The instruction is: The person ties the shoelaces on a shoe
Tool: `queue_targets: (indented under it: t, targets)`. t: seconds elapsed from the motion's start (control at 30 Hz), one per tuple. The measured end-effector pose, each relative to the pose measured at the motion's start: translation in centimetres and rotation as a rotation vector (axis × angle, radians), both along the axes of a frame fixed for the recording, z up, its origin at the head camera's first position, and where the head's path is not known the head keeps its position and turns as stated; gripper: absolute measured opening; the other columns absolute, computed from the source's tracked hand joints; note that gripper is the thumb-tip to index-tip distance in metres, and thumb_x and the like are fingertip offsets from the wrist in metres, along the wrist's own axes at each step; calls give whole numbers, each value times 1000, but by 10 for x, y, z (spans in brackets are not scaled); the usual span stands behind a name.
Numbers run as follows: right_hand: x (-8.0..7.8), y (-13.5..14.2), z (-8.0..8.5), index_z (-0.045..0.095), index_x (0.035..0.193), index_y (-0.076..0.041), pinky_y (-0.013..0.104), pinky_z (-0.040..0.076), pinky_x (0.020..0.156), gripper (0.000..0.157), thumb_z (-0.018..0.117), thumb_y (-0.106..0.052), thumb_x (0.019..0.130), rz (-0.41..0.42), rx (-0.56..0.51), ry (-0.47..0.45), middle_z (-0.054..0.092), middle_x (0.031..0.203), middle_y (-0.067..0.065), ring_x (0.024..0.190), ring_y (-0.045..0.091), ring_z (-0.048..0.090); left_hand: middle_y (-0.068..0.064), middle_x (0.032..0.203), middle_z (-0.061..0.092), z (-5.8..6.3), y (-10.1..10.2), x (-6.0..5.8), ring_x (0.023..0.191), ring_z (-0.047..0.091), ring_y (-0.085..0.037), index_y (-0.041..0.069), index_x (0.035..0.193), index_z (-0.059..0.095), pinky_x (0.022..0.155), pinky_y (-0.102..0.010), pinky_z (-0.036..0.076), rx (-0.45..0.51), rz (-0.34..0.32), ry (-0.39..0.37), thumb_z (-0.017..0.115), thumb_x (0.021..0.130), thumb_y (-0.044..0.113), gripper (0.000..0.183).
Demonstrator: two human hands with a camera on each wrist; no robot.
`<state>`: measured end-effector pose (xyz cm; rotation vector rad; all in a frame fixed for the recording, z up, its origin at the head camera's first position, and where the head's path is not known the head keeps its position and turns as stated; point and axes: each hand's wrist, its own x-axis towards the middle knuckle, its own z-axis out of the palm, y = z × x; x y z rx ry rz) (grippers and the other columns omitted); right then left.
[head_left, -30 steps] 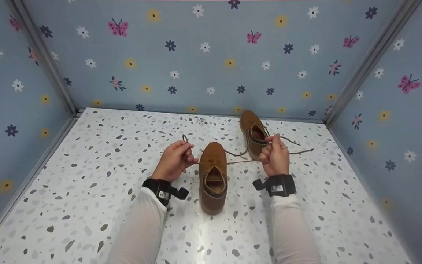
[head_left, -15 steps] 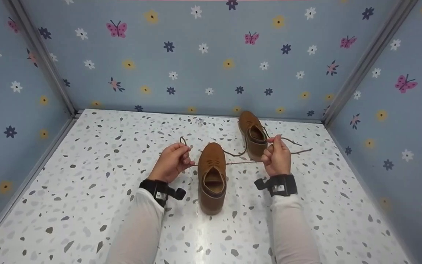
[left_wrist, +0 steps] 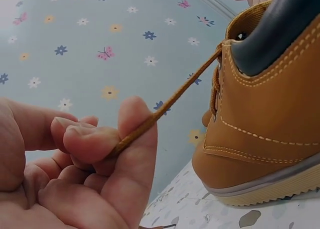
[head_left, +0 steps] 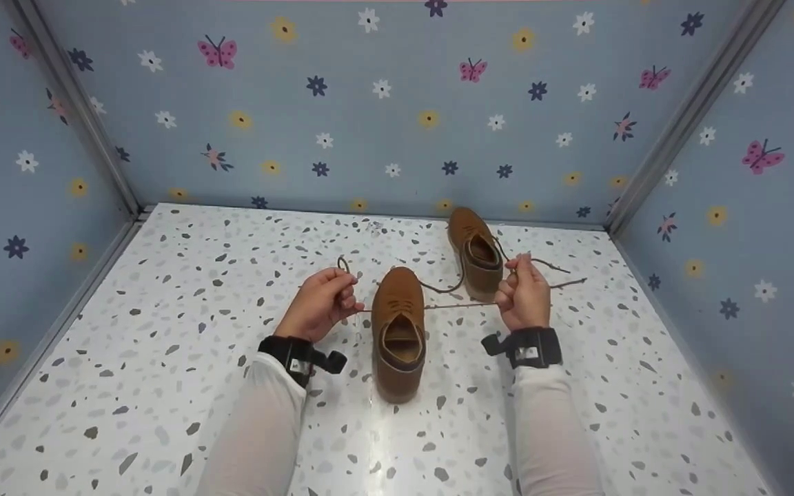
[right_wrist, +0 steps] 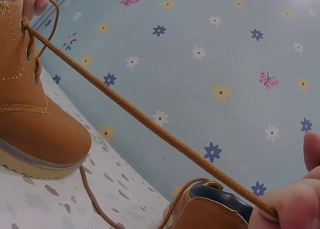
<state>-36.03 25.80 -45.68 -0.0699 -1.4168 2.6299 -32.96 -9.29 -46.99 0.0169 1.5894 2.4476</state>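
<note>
A brown ankle shoe stands upright between the two hands, toe pointing away. My left hand grips one end of its shoelace, which runs taut from the top eyelet across the curled fingers; a small loop of lace sticks up above that hand. On the other side, my right hand holds the other end of the lace, stretched straight from the shoe. In the right wrist view only part of the right hand shows, at the lower right edge.
A second brown shoe stands farther back to the right, near the wall, its loose lace trailing on the speckled surface. Blue flowered panels enclose the back and both sides. Black straps circle both wrists.
Both hands keep their hold on the lace and have drawn slightly farther apart, the left hand leftward and the right hand rightward. The shoes stay in place; the head view shifts a little.
</note>
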Motion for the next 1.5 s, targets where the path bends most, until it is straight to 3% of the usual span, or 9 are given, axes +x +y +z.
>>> queue_targets:
  t: [0.33, 0.67, 0.83, 1.1, 1.23, 1.3, 1.4, 1.47, 1.5]
  targets:
    - [1, 1, -1, 60, 92, -11, 20, 23, 40, 38, 46, -42, 110, -16, 28, -41, 31, 56, -10, 44, 3, 29, 1, 73, 48, -2, 1, -2, 65, 50, -11, 4, 104, 55, 77, -32, 62, -2, -5, -12, 51, 110, 13, 12]
    - [0, 0, 0, 60, 98, -12, 22, 28, 45, 39, 41, -42, 111, 59, 69, -36, 30, 57, -9, 47, 5, 28, 0, 75, 54, -2, 3, -1, 70, 58, -13, 2, 109, 57, 81, -34, 64, -51, 22, -27, 52, 110, 16, 15]
    - [3, -3, 5, 60, 117, -9, 27, 42, 62, 42, 36, -44, 112, 129, 217, -70, 27, 65, -7, 59, 10, 30, -1, 81, 58, -2, 4, -1, 74, 62, -14, 0, 114, 55, 82, -36, 64, -36, 37, -4, 51, 110, 16, 18]
    - [7, -13, 13, 31, 158, 3, 33, 28, 74, 52, 34, -5, 107, 311, 364, -111, 24, 79, -4, 71, 15, 24, -3, 84, 58, -3, 6, 0, 76, 61, -15, -2, 115, 56, 85, -39, 64, -40, 25, 21, 51, 110, 16, 19]
    - [9, -17, 12, 22, 163, 2, 29, 33, 72, 55, 31, -6, 109, 366, 516, -119, 30, 85, -2, 72, 15, 29, -4, 84, 58, -2, 7, 0, 79, 62, -16, -4, 117, 56, 85, -39, 64, -53, 33, 22, 52, 110, 16, 22]
    - [10, -19, 12, 18, 165, 1, 27, 36, 73, 56, 30, -8, 111, 387, 598, -126, 47, 105, 2, 76, 14, 32, -4, 84, 58, -1, 7, 0, 80, 62, -16, -5, 118, 57, 86, -39, 63, -62, 38, 20, 52, 110, 16, 23]
    - [11, -21, 10, 22, 164, 1, 26, 41, 72, 54, 31, -10, 112, 389, 771, -115, 46, 151, 14, 79, 14, 39, -5, 84, 59, -1, 8, -1, 81, 62, -16, -6, 119, 57, 85, -39, 64, -79, 49, 16, 52, 110, 15, 23]
    - [10, -22, 8, 35, 159, 2, 26, 45, 70, 49, 35, -11, 112, 367, 884, -105, 47, 155, 19, 77, 13, 47, -5, 85, 60, -1, 8, -1, 81, 63, -16, -7, 120, 57, 84, -38, 64, -92, 51, 12, 52, 110, 15, 25]
    - [10, -23, 7, 44, 155, 2, 26, 49, 69, 45, 37, -12, 112, 358, 916, -102, 56, 143, 20, 75, 12, 51, -5, 85, 60, -1, 8, -1, 81, 64, -17, -8, 121, 56, 83, -38, 64, -101, 50, 11, 52, 110, 15, 26]
